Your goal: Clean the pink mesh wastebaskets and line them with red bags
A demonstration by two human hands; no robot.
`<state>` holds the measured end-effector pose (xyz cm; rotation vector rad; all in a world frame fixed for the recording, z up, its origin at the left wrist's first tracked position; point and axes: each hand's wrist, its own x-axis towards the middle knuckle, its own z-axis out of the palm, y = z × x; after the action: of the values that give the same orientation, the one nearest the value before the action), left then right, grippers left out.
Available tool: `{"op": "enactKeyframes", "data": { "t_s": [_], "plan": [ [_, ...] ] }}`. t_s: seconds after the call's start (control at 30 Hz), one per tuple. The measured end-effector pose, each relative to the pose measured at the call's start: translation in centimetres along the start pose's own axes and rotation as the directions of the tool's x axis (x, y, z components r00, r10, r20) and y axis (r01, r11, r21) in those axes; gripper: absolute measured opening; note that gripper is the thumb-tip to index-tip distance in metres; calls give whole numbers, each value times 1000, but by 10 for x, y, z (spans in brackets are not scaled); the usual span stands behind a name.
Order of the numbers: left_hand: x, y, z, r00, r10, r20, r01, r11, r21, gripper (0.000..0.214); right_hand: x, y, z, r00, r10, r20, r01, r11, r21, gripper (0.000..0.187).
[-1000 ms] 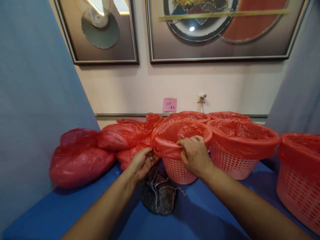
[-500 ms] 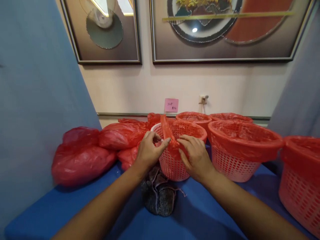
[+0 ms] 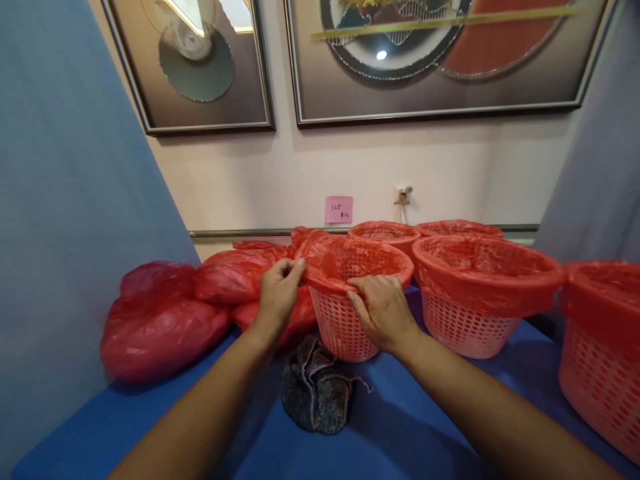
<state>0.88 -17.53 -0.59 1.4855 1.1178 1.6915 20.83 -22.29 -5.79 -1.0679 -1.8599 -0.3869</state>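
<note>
A white perforated plastic basket (image 3: 343,327) stands on the blue table in front of me. A thin red plastic bag (image 3: 333,261) lines it and is folded over its rim. At the left of the rim, my left hand (image 3: 280,290) is closed, pinching the edge of the bag between thumb and fingers. My right hand (image 3: 383,307) is closed on the bag at the front rim, fingers over the top and thumb outside. Just before the basket lies a dark grey fuzzy cloth item (image 3: 316,393) with a pinkish cord.
More baskets lined with red bags stand to the right, one close by (image 3: 487,313) and another at the edge (image 3: 603,353). Filled red bags (image 3: 160,327) lie on the left of the blue table (image 3: 400,427). A pink note (image 3: 339,209) is on the wall.
My left hand has moved left, drawing the bag's edge over the left part of the rim, which showed white before. My right hand has come down onto the front rim.
</note>
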Motion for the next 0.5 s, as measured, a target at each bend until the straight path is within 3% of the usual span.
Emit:
{"op": "enactKeyframes", "data": {
  "t_s": [0.1, 0.2, 0.27, 0.37, 0.5],
  "plan": [
    [-10, -26, -12, 975, -216, -47, 202, 957, -206, 28, 1, 5, 0, 1000, 12, 28, -12, 1000, 5, 22],
    [-14, -48, -16, 898, -439, -10, 410, 847, -337, 24, 1, 8, 1, 999, 9, 32, -9, 1000, 12, 16],
    [-14, -54, -17, 849, -528, 17, 489, 774, -401, 26, 0, 9, 1, 1000, 12, 20, -12, 1000, 14, 12],
    [-11, -49, -19, 824, -563, 59, 515, 703, -490, 30, -1, 13, 0, 1000, 8, 13, -8, 1000, 6, 10],
    [-11, -33, -16, 860, -500, 101, 462, 679, -570, 21, -1, 21, -3, 1000, -12, 28, 11, 1000, 22, 11]
  ]
}}
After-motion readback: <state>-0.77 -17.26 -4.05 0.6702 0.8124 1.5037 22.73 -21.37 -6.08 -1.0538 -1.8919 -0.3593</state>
